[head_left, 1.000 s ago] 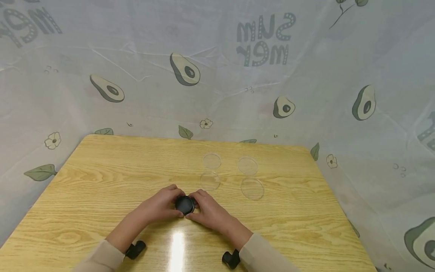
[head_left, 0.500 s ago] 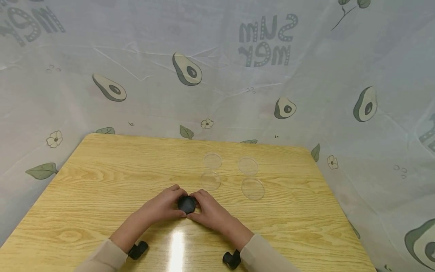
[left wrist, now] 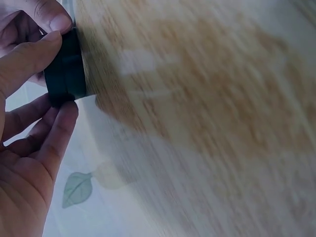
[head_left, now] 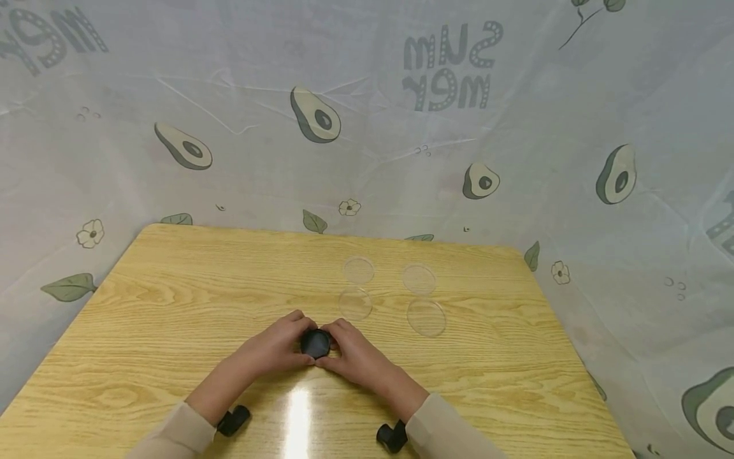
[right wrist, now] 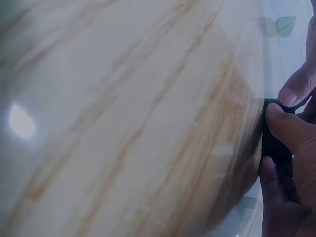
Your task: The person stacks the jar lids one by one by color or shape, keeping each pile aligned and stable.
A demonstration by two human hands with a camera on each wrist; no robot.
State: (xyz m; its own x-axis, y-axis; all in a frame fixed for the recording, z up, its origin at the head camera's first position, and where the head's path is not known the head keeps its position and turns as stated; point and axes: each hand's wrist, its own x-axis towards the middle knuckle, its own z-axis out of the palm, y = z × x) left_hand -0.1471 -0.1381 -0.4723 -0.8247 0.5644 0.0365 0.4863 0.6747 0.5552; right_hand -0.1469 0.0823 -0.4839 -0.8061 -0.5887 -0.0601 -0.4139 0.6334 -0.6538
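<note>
A small, round black object [head_left: 315,344], shaped like a short cylinder, is near the front middle of the wooden table. Its flat top faces up in the head view, and a seam circles its side in the left wrist view [left wrist: 65,74]. My left hand [head_left: 278,345] grips it from the left, thumb at the near side and fingers round the far side. From the right, my right hand [head_left: 357,358] pinches it the same way. Both thumbs meet at its near edge. In the right wrist view, fingers cover much of the black object [right wrist: 276,143].
Several clear round discs lie flat beyond my hands, among them a near right disc [head_left: 426,317] and a far left disc [head_left: 359,271]. Patterned cloth [head_left: 246,172] hangs behind the wooden table [head_left: 189,287]. Black wrist devices [head_left: 234,421] sit below both forearms.
A second ago a dark edge showed at the black object's right side; now one round outline shows. It and my left hand have shifted slightly right; both hands keep their hold.
</note>
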